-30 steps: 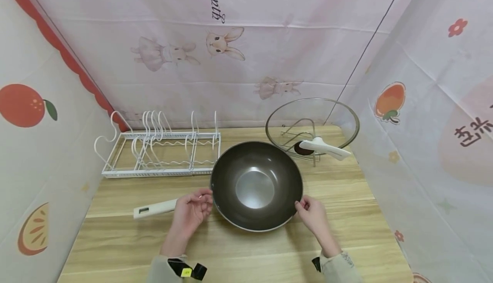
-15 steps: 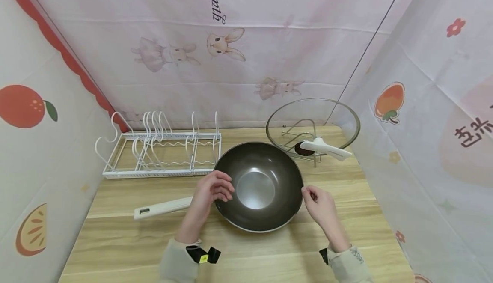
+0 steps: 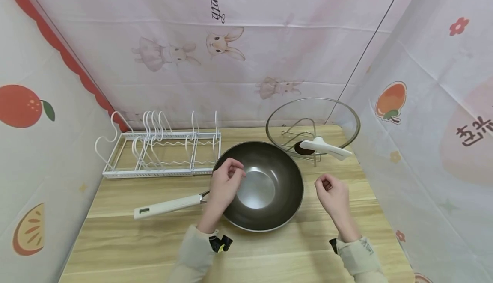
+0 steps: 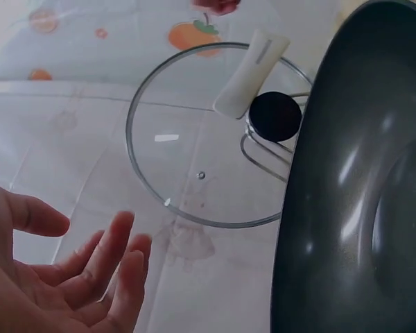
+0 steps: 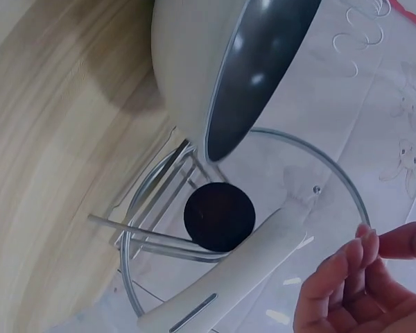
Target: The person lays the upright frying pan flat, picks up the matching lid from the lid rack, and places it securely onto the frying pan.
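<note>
A dark wok (image 3: 269, 159) with a cream handle (image 3: 169, 206) pointing left sits on the wooden table. My left hand (image 3: 225, 184) hovers over the wok's left side, holding nothing; in the left wrist view that hand (image 4: 76, 277) shows loosely bent fingers with the thumb apart. To the right of the wok, my right hand (image 3: 334, 195) is in the air with nothing in it. The right wrist view shows its fingers (image 5: 347, 270) bent, tips near the thumb. The wok (image 5: 194, 62) does not touch that hand.
A white wire rack (image 3: 146, 173) stands at the back left of the table (image 3: 269, 257). At the back right, a glass lid (image 3: 278, 111) with a white handle (image 3: 325, 147) leans upright in a metal stand (image 3: 315, 161). Printed cloth walls (image 3: 246, 69) surround the table.
Both hands have left the wok's rim. The left moved right and up over the wok, uncovering the handle's inner end; the right moved away to the right. The wok stays in place.
</note>
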{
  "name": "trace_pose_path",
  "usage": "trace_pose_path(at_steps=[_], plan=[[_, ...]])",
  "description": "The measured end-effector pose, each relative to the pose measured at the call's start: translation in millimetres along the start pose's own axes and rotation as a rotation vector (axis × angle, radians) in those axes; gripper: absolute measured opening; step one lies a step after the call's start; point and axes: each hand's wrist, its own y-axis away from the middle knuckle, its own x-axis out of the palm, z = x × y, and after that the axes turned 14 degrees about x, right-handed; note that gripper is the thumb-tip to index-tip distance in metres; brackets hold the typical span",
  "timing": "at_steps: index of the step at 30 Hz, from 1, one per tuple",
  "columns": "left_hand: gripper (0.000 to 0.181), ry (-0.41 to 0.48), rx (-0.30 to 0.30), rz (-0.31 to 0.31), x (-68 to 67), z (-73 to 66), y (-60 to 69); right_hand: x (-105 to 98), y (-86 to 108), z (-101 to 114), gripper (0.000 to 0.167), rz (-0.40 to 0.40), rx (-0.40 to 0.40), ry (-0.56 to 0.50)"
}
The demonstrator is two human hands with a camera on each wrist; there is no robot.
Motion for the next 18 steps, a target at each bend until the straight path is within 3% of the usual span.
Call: trace_pose_path(at_steps=[3, 10, 18], plan=[[0.011, -0.1, 0.069, -0.004, 10.5, 1.9, -3.3, -3, -6.7, -3, 0.016, -0.006, -0.017, -0.046], [0.032, -0.181, 0.157, 0.055, 40.4, 8.0, -11.1, -7, -26.8, -9, 0.008, -0.055, -0.139, -0.074], [0.05, -0.277, 0.224, 0.085, 66.4, 7.1, -27.4, -7, -49.1, -20, 0.027, -0.182, -0.262, -0.072]])
